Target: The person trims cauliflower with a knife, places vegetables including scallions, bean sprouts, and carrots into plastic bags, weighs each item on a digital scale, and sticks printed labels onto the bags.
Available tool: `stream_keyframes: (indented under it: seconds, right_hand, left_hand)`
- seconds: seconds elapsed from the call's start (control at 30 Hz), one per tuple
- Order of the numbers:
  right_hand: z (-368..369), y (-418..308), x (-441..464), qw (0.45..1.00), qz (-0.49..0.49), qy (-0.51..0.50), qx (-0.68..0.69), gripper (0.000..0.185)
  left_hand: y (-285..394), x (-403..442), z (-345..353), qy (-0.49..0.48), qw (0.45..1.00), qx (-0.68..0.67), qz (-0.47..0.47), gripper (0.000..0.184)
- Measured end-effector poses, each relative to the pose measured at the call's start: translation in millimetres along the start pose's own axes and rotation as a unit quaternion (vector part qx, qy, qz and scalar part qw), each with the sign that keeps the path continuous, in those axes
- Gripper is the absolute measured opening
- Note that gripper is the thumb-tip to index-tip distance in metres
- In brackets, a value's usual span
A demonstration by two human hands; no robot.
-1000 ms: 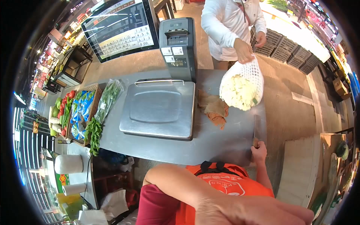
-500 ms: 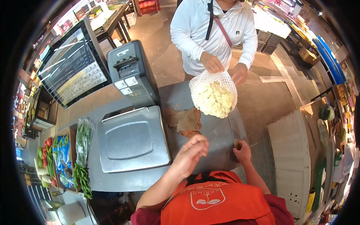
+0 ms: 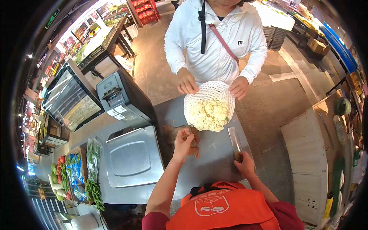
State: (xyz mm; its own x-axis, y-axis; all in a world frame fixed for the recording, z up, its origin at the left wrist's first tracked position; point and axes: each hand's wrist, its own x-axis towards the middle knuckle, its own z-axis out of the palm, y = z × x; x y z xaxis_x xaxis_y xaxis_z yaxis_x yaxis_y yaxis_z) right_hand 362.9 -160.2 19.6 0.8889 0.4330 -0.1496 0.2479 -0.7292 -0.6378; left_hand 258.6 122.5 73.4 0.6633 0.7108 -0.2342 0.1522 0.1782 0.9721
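My left hand (image 3: 183, 142) is raised over a brown cloth (image 3: 171, 134) on the grey counter, its fingers curled together; whatever they may hold is too small to make out. My right hand (image 3: 245, 164) grips the handle of a knife (image 3: 234, 140), whose broad blade lies at the counter's right edge. Just beyond my hands, a cauliflower (image 3: 209, 114) in white foam netting (image 3: 214, 89) rests at the far side of the counter. A person in a white jacket (image 3: 222, 50) has both hands at the netting.
Left of the cloth sits a flat metal scale (image 3: 132, 158), with a printer (image 3: 120, 99) and a screen (image 3: 71, 97) behind it. A bagged green vegetable (image 3: 93, 155) and a basket of produce (image 3: 81, 155) are further left. A pale panel (image 3: 306, 153) stands at the right.
The cauliflower has come down onto the counter, and the person's hands have spread at the netting. My left hand has moved from low in front of me to above the cloth. The view has shifted.
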Motion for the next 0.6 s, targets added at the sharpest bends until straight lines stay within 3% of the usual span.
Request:
stream_keyframes:
  seconds: [0.07, 0.17, 0.3, 0.4, 0.47, 0.5, 0.6]
  right_hand:
    - [-15, -11, 0, 1.0, 0.019, -0.008, 0.001, 0.041]
    - [-26, -8, 15, 0.998, 0.055, -0.027, 0.023, 0.036]
    - [-12, 6, 66, 0.983, 0.004, -0.007, 0.185, 0.031]
    - [1, -11, 114, 0.95, -0.043, 0.017, 0.308, 0.026]
    - [7, -41, 141, 0.933, -0.065, 0.039, 0.352, 0.024]
    - [10, -50, 152, 0.929, -0.045, 0.027, 0.367, 0.022]
    - [14, -67, 174, 0.917, 0.016, -0.009, 0.4, 0.02]
  left_hand:
    - [-9, 24, 4, 0.047, 0.985, 0.147, 0.072, 0.035]
    - [11, 42, 10, 0.055, 0.975, 0.204, 0.064, 0.041]
    - [15, 64, 10, 0.045, 0.965, 0.255, 0.028, 0.042]
    - [-2, 77, -2, 0.019, 0.981, 0.181, 0.064, 0.032]
    - [5, 78, -6, -0.008, 0.998, 0.057, -0.008, 0.026]
    - [7, 79, -9, -0.02, 0.999, -0.006, -0.045, 0.022]
    - [3, 88, -15, -0.042, 0.996, -0.026, -0.078, 0.013]
